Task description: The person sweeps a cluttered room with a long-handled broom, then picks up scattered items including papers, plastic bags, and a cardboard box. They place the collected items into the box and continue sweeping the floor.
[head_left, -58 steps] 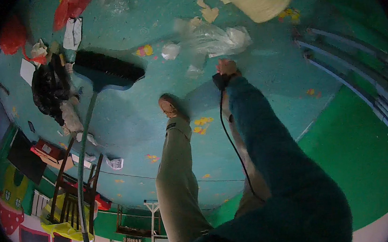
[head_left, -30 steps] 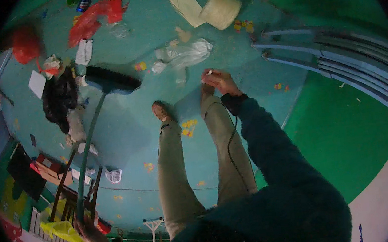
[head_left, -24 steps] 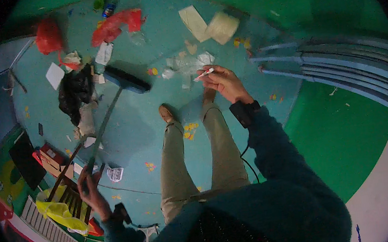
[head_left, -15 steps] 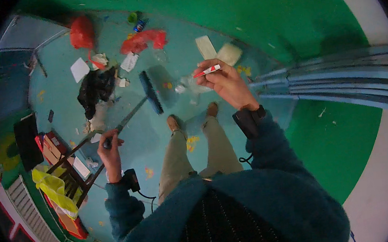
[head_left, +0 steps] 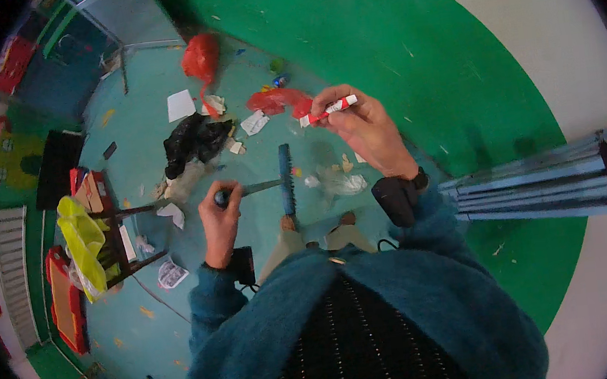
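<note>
My left hand (head_left: 220,224) is closed around the dark end of a broom's handle. The blue-bristled broom head (head_left: 286,180) lies on the floor just ahead of my feet. Raised on the right, my right hand (head_left: 376,137) pinches a red and white marker pen (head_left: 341,105) between thumb and fingers. Beyond the broom are a crumpled black plastic bag (head_left: 191,143) and a flattened red plastic bag (head_left: 272,101). A clear plastic piece (head_left: 340,183) lies below my right hand.
A fuller red bag (head_left: 201,58), a white paper sheet (head_left: 181,105) and other litter lie farther off. At left stands a dark-framed chair (head_left: 130,268) with a yellow-green bag (head_left: 81,239) on it. Blue slatted bars (head_left: 532,184) stand at right by the green wall (head_left: 286,25).
My view has turned, so the litter and chair appear shifted to the right. The broom head now sits farther right in view. Both hands keep their hold on the broom and marker pen.
</note>
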`<state>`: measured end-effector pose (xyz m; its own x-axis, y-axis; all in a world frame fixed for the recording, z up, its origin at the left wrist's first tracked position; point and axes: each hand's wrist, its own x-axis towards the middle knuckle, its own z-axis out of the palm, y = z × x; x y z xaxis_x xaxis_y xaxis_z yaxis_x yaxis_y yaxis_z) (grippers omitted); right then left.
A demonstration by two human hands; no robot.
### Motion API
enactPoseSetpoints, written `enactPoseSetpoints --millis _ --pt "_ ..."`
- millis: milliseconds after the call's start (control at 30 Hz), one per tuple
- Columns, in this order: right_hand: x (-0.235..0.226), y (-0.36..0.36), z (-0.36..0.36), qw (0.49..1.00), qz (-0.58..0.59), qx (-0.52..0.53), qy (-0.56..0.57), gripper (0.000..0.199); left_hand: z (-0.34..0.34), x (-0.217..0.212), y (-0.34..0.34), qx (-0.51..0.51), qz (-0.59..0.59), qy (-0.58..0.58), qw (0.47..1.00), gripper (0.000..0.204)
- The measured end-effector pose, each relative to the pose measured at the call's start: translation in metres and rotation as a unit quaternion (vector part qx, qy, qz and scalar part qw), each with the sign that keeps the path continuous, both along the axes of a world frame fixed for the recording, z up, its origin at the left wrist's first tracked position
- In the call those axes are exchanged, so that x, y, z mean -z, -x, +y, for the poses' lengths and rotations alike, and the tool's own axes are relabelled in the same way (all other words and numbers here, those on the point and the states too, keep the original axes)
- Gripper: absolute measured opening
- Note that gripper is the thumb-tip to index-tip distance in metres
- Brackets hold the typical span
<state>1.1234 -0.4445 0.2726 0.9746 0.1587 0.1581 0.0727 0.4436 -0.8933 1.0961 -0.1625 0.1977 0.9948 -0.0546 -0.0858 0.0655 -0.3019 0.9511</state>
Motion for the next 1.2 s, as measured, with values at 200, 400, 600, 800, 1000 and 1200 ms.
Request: enactPoseSetpoints --millis 200,400,600,800,1000,1200 --pt "-0.028 -0.005 0.045 0.997 0.003 -0.080 0.012 0.024 -0.015 -0.061 -0.007 0.016 -0.189 -0.019 0.982 0.019" --pt "-0.035 -0.006 0.079 0.987 0.022 -0.114 0.111 0.020 -0.023 -0.084 -0.005 0.042 -0.160 0.013 0.986 0.021" --pt "-0.027 -0.003 0.091 0.985 0.046 -0.129 0.102 0.028 -0.022 -0.078 -0.009 0.045 -0.122 0.061 0.990 0.010" --pt "-0.026 -0.003 0.084 0.986 0.093 -0.138 -0.010 0.034 -0.020 -0.083 -0.012 0.102 -0.069 0.111 0.986 0.014" --pt "-0.032 -0.008 0.082 0.995 0.037 -0.071 0.059 0.026 -0.020 -0.093 -0.019 0.131 -0.026 0.128 0.983 0.012" --pt "-0.035 -0.011 0.083 0.985 0.049 0.003 0.168 0.018 -0.031 -0.085 -0.018 0.088 -0.070 0.141 0.984 0.014"
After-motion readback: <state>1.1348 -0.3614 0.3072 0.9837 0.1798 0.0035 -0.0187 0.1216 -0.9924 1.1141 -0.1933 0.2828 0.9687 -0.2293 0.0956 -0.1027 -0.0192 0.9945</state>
